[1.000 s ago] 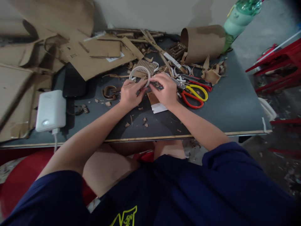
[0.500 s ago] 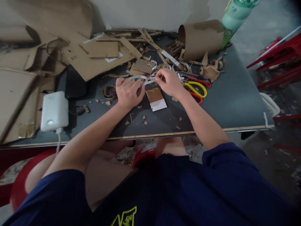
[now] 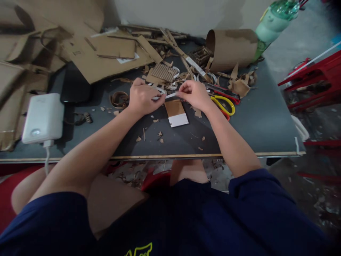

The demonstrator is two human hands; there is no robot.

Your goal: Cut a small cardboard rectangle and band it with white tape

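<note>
A narrow white strip (image 3: pixel 171 95) is stretched between my two hands. My left hand (image 3: pixel 144 99) pinches its left end between thumb and fingers, and a loop of the same white material shows behind those fingers. On the other end, my right hand (image 3: pixel 195 94) closes thumb and forefinger. Just below the strip a small rectangular cardboard piece (image 3: pixel 174 106) lies flat on the table, brown in its upper part and white in its lower part. Whether the strip touches the cardboard's top edge, I cannot tell.
Yellow-and-red-handled scissors (image 3: pixel 226 106) lie right of my right hand, near a cutter (image 3: pixel 223 91). Cardboard scraps (image 3: pixel 117 48) heap along the back. A cardboard tube (image 3: pixel 231 48) and green bottle (image 3: pixel 274 26) are back right. A white power bank (image 3: pixel 44 117) is at left.
My left fingers have drawn together around the strip. The strip now sits closer to the cardboard piece's top edge, and my right hand has come slightly lower. The camera view has shifted a little.
</note>
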